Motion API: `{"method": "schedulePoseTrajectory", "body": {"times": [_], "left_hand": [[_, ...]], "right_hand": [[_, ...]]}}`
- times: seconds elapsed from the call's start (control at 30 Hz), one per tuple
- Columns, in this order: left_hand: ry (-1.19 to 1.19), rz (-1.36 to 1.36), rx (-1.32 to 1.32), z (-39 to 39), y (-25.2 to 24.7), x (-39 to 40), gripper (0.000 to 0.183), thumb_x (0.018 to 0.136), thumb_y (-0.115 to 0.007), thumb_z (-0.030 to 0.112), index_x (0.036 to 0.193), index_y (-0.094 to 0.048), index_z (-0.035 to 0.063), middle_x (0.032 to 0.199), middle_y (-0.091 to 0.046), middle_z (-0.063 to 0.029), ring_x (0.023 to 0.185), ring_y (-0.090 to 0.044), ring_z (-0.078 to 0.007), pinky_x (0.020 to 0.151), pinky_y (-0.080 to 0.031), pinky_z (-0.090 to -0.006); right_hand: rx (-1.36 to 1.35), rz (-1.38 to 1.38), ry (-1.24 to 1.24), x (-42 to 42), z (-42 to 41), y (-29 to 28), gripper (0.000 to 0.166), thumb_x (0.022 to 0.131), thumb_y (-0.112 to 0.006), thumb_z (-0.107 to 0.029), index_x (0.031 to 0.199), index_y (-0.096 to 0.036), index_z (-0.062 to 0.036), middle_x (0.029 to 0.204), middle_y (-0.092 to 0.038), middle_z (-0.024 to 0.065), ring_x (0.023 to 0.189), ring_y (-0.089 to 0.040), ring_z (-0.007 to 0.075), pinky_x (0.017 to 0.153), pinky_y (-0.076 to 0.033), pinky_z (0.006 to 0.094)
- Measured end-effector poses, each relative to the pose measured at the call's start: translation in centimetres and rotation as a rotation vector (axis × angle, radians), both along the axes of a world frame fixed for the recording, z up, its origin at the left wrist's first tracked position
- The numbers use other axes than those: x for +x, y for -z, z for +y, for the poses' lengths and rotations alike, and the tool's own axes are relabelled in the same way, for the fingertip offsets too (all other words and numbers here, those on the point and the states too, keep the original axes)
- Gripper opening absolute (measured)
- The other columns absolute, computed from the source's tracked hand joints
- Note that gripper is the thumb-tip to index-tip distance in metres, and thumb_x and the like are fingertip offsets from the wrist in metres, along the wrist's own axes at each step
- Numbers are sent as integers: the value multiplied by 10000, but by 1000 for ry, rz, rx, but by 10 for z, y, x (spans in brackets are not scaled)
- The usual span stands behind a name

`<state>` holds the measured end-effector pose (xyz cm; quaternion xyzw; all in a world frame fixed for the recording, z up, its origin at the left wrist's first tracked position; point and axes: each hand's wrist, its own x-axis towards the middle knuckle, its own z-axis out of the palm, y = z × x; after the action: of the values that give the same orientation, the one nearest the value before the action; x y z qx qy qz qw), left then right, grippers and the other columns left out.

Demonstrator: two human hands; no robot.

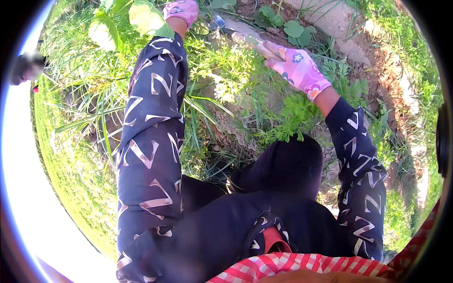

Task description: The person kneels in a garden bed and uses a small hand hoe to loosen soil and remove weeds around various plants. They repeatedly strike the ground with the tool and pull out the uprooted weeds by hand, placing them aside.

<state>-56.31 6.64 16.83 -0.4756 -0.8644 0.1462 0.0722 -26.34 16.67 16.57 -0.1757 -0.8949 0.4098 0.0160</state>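
My left hand point(182, 12), in a pink flowered glove, reaches to the top edge among broad-leaved plants; its fingers are partly cut off or hidden, so its grip is unclear. A large green leaf point(147, 17) lies just beside it. My right hand point(295, 65), in a matching glove, is shut around the light handle point(246, 39) of a small hand tool. The tool's shiny metal end point(217, 23) points toward my left hand, low among the weeds; its exact kind cannot be told. Feathery green plants point(226, 70) grow between both hands.
Long grass blades point(102, 116) stand left of my left sleeve. My bent knee point(293, 166) is close below the feathery plants. A bare soil ridge point(339, 32) and reddish furrow point(393, 81) run along the right. Another person point(28, 67) is at the far left.
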Motion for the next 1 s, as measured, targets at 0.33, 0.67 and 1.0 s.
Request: {"method": "schedulePoseTrajectory", "body": {"times": [0.33,0.67,1.0], "left_hand": [[41,8,15,11,3,-2,155,778,-496,209,798,-611,108,743,-551,-76,678,-538,-229,567,-441,-359],[47,96,-7,-5,-1,-10,137,791,-488,230,786,-579,127,686,-503,-45,615,-488,-208,526,-407,-354],[52,2186,-386,-11,24,-53,135,815,-465,255,783,-543,149,611,-435,-8,533,-421,-182,476,-364,-343]], "right_hand": [[142,-91,-8,-35,-11,-23,472,812,-565,-306,1244,-464,-145,962,-616,175,827,-619,280,738,-469,321],[-43,-115,-50,34,-1,-20,485,791,-583,-239,1238,-474,-87,868,-661,100,752,-637,183,726,-470,263],[-95,-33,-37,25,3,2,484,803,-553,-319,1238,-474,-123,907,-627,147,787,-614,241,697,-462,317]]}}
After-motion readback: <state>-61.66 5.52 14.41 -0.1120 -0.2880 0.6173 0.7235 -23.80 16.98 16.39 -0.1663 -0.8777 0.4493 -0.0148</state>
